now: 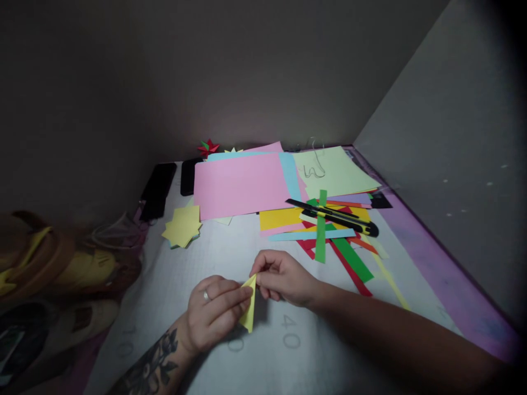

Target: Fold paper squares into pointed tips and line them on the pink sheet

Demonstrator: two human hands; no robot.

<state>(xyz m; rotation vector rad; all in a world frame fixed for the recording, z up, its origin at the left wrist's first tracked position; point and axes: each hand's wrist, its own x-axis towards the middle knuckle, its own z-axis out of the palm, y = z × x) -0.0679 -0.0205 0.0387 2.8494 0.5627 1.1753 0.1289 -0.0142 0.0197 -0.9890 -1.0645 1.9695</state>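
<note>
Most of the work surface is covered by a white sheet printed with grey numbers, a 40 among them. Its far part is occupied by a pink paper sheet, by which a light-blue sheet is partly covered; to the right a pale green sheet is topped by a loose dark wire. In front of that, coloured paper strips are heaped, and across them a black-and-yellow utility knife is laid. At the near middle, a narrow folded yellow paper piece is held up between the left hand and the right hand. Its left side is gripped in the left hand, with the fingers laid flat across its face; its pointed upper end is pinched narrowly by the right thumb and index finger, and its lower tip is left uncovered below the left fingertips. Whether the sheet beneath is touched by that tip cannot be told. On the left, beyond the left hand, yellow paper stars are stacked, and at the far edge a small red paper star is seen.
</note>
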